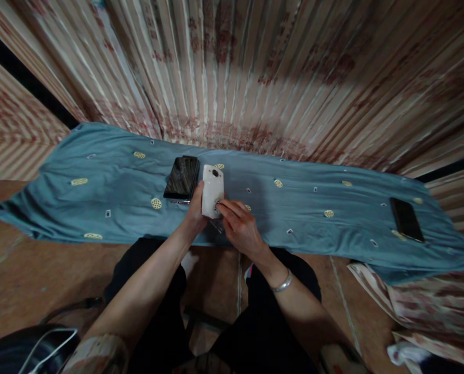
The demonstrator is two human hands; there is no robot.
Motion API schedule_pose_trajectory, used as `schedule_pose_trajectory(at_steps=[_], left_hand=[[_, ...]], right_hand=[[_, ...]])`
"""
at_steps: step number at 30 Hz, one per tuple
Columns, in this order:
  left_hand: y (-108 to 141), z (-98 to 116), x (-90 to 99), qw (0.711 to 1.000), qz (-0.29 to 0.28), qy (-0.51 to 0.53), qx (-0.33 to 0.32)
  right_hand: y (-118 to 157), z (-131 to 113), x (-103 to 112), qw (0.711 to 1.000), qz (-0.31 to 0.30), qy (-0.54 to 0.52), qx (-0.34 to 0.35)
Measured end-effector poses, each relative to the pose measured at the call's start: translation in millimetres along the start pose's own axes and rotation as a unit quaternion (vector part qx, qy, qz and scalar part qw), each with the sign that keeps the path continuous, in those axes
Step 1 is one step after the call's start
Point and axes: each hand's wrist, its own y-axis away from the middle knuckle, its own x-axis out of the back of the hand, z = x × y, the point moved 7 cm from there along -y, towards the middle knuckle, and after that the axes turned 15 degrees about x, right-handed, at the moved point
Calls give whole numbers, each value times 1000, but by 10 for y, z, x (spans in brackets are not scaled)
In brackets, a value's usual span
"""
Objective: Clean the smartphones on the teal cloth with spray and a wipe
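Observation:
A white phone [212,191] is held upright over the cloth, its back with a dark round camera facing up. My left hand [196,210] grips it along the left edge and lower corner. The fingers of my right hand [237,223] are pressed together at the phone's lower right, touching a small dark spot there; whether they pinch something is too small to tell. Left of the white phone, a stack of dark phones [182,178] lies on the blue cloth. Something thin and clear shows partly under my hands.
The blue patterned cloth [302,202] covers a long narrow table. Another dark phone [407,219] lies at its right end. Pleated curtains [232,78] hang behind. A dark seat with a white cable [48,343] stands at the lower left.

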Motion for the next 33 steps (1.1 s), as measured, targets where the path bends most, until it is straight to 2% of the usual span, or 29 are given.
schedule_pose_trajectory(at_steps=[9,17,22,26,33], left_hand=[[-11,-16,-15,1000,-20,-5,0],[-7,-24,-4,1000,-20,-4,4],[47,-44,-20,1000,2,19,-3],[17,-24,0,1000,9,12,13],[8,-26,28,1000,-11,5,17]], right_hand=[[-43,-60,32,999,28,19,28],[-64,-104,2,999,15,-7,28],[-111,-204,15,999,16,1,43],[-103,-165,2,999,5,-9,34],[-94,-167,-15,999,3,-19,37]])
